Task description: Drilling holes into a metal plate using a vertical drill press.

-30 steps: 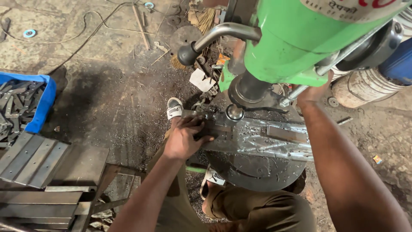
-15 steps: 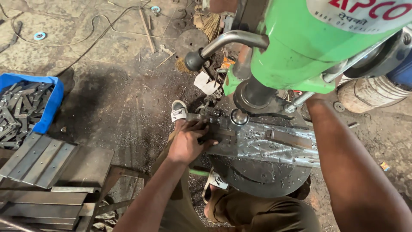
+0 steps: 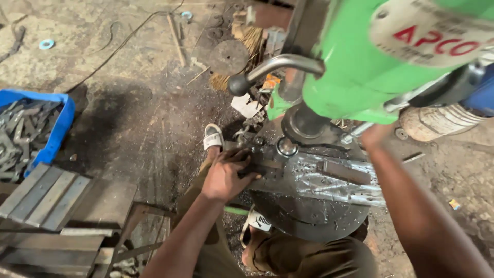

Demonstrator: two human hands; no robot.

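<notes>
Left hand (image 3: 226, 175) is clamping down on the near end of a flat steel bar (image 3: 329, 172) lying on the round drill table (image 3: 309, 216). The bar's long axis is running rightward from that hand, passing under the spindle (image 3: 287, 146). Right hand (image 3: 378, 135) is reaching up beside the green drill head (image 3: 360, 67); its grip is hidden, so I cannot tell. Left hand is nearer the bar.

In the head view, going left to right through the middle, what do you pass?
Blue plastic crate of metal pieces → white sandal on a foot → left hand pressing a metal bar → round steel drill table → green drill-press head → right forearm.
</notes>
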